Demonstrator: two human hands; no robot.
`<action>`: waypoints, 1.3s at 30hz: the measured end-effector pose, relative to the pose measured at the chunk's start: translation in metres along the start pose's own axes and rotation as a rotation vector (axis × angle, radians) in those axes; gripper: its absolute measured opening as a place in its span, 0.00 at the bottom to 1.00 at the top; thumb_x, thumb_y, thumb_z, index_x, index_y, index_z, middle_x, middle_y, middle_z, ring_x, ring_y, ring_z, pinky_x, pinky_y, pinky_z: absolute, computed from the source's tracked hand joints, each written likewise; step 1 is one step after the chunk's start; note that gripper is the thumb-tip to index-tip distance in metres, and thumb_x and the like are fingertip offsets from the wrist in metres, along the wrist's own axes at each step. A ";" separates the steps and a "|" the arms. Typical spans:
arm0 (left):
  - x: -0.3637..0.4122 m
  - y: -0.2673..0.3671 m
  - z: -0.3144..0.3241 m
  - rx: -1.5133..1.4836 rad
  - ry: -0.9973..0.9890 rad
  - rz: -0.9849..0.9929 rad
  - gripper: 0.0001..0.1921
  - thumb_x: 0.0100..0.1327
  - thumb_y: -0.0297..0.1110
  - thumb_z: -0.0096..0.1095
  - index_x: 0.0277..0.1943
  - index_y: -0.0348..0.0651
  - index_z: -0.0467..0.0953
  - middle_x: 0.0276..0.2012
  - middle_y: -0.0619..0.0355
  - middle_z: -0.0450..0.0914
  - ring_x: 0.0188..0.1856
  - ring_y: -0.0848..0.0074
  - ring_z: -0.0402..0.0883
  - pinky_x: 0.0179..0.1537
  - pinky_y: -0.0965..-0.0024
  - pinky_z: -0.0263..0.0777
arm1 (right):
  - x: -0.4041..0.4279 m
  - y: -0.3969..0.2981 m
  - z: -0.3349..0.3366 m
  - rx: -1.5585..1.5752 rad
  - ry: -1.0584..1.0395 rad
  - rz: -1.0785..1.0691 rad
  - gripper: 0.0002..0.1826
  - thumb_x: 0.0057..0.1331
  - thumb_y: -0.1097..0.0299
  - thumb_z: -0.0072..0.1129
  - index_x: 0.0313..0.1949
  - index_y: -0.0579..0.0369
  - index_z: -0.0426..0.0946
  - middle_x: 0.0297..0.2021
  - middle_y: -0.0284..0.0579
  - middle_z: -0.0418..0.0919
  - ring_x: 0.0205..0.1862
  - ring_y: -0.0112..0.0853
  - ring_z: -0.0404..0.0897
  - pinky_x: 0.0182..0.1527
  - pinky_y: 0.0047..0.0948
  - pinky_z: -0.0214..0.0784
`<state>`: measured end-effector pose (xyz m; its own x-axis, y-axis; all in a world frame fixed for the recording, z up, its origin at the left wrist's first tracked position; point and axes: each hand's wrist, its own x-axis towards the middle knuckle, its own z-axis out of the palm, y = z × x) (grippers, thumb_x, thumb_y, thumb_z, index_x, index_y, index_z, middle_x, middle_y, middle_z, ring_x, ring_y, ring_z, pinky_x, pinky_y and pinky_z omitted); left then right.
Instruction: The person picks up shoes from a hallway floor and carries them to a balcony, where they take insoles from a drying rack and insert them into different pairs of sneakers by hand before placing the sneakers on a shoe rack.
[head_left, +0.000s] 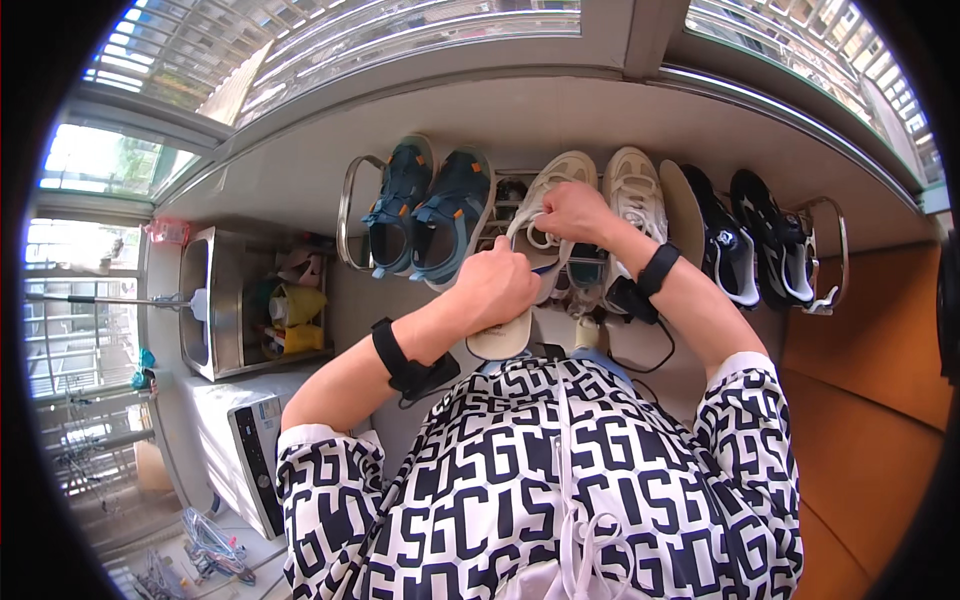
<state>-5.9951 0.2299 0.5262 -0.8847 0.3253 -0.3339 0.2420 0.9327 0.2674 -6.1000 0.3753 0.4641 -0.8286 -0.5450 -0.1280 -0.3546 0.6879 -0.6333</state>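
Observation:
A cream lace-up sneaker (571, 166) sits on a metal shoe rack (346, 217) in front of me, its opening towards me. My right hand (576, 214) is closed on the laces and tongue area at its top. Beside the opening, my left hand (501, 286) grips what looks like a cream insole (501, 339) with a blue edge. Its rounded end sticks out below the hand and bears writing; the rest is hidden by the fingers. The matching cream sneaker (636, 196) stands just right, with a flat beige insole-like piece (685, 214) leaning beside it.
Blue shoes (454, 214) with orange tabs occupy the rack's left end, black sneakers (765, 232) its right. A metal sink cabinet (217, 300) and a white appliance (232, 442) stand left. Orange-brown panels (862, 345) rise at right. Windows (420, 30) line the far wall.

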 end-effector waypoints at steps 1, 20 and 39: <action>0.000 0.000 0.006 0.004 -0.004 0.011 0.17 0.56 0.37 0.46 0.25 0.32 0.77 0.28 0.38 0.75 0.39 0.53 0.75 0.41 0.55 0.71 | -0.001 -0.001 0.002 -0.009 0.008 -0.004 0.16 0.43 0.58 0.51 0.20 0.59 0.77 0.23 0.57 0.76 0.31 0.51 0.76 0.35 0.43 0.69; 0.001 -0.011 0.017 -0.180 0.189 -0.046 0.21 0.51 0.49 0.58 0.42 0.44 0.80 0.41 0.45 0.74 0.44 0.59 0.75 0.46 0.63 0.69 | -0.113 0.063 -0.055 0.444 0.730 0.210 0.15 0.57 0.69 0.58 0.44 0.59 0.74 0.26 0.43 0.75 0.27 0.30 0.74 0.33 0.27 0.68; 0.086 0.067 -0.014 0.087 0.036 0.623 0.12 0.56 0.37 0.59 0.39 0.40 0.76 0.34 0.54 0.75 0.41 0.61 0.75 0.42 0.62 0.68 | -0.130 0.090 -0.059 0.293 0.968 0.265 0.05 0.62 0.70 0.54 0.36 0.55 0.70 0.28 0.42 0.76 0.27 0.31 0.75 0.33 0.27 0.67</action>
<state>-6.0607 0.3184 0.5278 -0.5795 0.8077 -0.1081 0.7466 0.5795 0.3268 -6.0499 0.5363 0.4686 -0.9031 0.3125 0.2944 -0.0988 0.5160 -0.8509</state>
